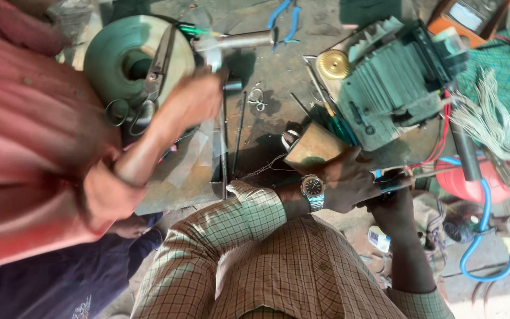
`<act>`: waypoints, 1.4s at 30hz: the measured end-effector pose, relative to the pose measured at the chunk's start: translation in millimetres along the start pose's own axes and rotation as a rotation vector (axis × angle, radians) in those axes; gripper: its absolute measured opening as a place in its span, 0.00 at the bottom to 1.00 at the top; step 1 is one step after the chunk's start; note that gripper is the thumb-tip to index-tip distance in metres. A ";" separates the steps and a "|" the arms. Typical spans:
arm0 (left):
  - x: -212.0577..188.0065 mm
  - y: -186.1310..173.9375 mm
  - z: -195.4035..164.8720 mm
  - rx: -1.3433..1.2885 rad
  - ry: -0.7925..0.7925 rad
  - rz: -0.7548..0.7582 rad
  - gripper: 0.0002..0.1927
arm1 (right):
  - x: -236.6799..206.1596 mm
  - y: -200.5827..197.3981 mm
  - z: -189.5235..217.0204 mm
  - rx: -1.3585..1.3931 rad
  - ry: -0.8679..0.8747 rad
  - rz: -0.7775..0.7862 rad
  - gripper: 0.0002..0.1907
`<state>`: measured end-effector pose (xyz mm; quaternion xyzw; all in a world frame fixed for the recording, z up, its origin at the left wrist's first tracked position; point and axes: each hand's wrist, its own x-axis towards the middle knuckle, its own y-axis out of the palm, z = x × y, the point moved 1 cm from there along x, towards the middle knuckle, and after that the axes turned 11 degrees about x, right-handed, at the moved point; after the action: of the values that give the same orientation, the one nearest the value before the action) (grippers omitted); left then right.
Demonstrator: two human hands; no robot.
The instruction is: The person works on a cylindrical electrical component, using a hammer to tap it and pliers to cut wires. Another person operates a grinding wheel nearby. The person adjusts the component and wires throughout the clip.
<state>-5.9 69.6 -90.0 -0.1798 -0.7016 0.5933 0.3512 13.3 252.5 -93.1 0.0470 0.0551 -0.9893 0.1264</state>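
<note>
While I look down through the head camera, my left hand [349,183], with a steel wristwatch [313,188] on its wrist, lies at the near edge of the worktop [278,71], its fingers curled against a small tan cardboard box [316,145] that sits just in front of the knuckles. How firmly it holds the box I cannot tell, since the palm faces away from me. My right hand [394,204] is right beside the left one, lower and to the right, fingers closed around a dark, thin object with a bit of blue [385,180]; what that object is I cannot tell.

Just beyond both hands stands a grey-green finned motor housing [385,88], with a brass gear [333,64] at its left end and red wires [444,136] trailing down its right side. A bundle of pale wire strands [485,112] lies to its right, above a red canister [473,180] and a blue hose [485,236].

Another person in a pink shirt [25,136] leans in from the left; their hand [196,97] is blurred, over a metal tube [237,41]. Scissors [149,88] rest on a green spool [131,56] near that arm. Blue-handled pliers [287,18] lie at the far edge.
</note>
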 end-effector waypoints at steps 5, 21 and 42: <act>12.1 -24.6 -5.2 0.076 0.092 0.031 0.49 | -4.1 -1.3 -4.9 0.092 -0.007 -0.015 0.20; 14.5 -50.1 12.3 0.077 0.274 0.268 0.19 | -56.1 -57.8 40.7 -0.128 0.377 -0.250 0.12; 31.0 -51.4 26.6 0.079 0.418 0.536 0.10 | -38.2 -32.0 30.6 0.349 -0.126 -0.415 0.14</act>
<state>-37.6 59.7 -33.4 -0.4616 -0.5190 0.6415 0.3255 39.5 288.9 -55.6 -0.0059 -0.1158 -0.9895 -0.0857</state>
